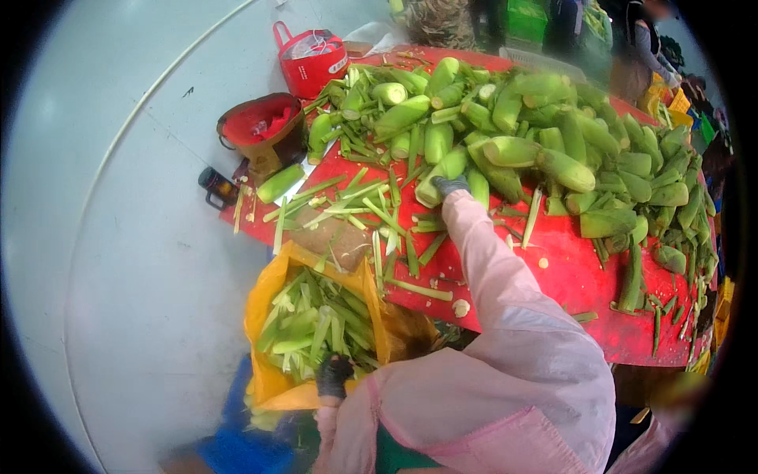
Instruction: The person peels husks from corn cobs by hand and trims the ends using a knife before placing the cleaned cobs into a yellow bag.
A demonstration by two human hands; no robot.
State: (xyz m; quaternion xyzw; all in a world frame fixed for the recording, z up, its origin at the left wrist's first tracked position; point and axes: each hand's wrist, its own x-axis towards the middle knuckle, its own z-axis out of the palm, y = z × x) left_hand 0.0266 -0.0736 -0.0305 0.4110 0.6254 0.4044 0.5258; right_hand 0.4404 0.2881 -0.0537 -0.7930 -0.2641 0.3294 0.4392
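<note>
My right hand [451,185], in a dark glove, grips a green ear of corn in its husk [433,191] at the near edge of a big heap of corn ears [553,133]. The heap lies on a red table [571,278]. My left hand [335,374], also gloved, is at the near rim of a yellow plastic bag [256,317], its fingers curled. Whether it holds anything is hidden. Cut green husks and stalks [323,323] fill the bag. Both sleeves are pale pink.
Loose stalk pieces [355,201] and a brown block [331,237] lie between bag and heap. To the left are a single corn ear [280,183], a dark thermos mug [218,187], a brown bucket-like container [260,133] and a red bag [311,68]. People stand beyond the table.
</note>
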